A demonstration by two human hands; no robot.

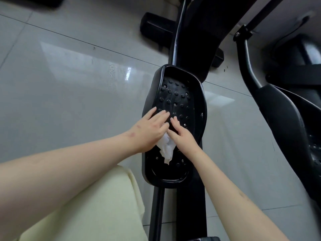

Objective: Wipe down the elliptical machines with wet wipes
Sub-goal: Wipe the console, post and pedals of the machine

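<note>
Head view. A white wet wipe (165, 151), crumpled, lies on the near half of a black elliptical foot pedal (175, 94), on its studded tread. The wipe sits between the two hands and touches both.

The left hand (150, 130) lies flat on the pedal with its fingers straight and spread, and its palm edge covers the wipe's left margin. It is released, pressing rather than gripping. The right hand (182, 135) rests on the tread just beside it, fingers extended forward and fingertips on the studs, with its thumb side against the wipe. It is likewise released. Whether either thumb pinches the wipe underneath cannot be told.

The pedal has a raised rim and sits on a black rail (156, 214) that runs toward the camera. A second pedal (286, 122) stands well apart to the right, partly cut by the frame edge. A black base foot (153, 29) rests on the glossy grey tiled floor (69, 84). A pale yellow garment (95, 206) fills the lower left, under the left forearm.
</note>
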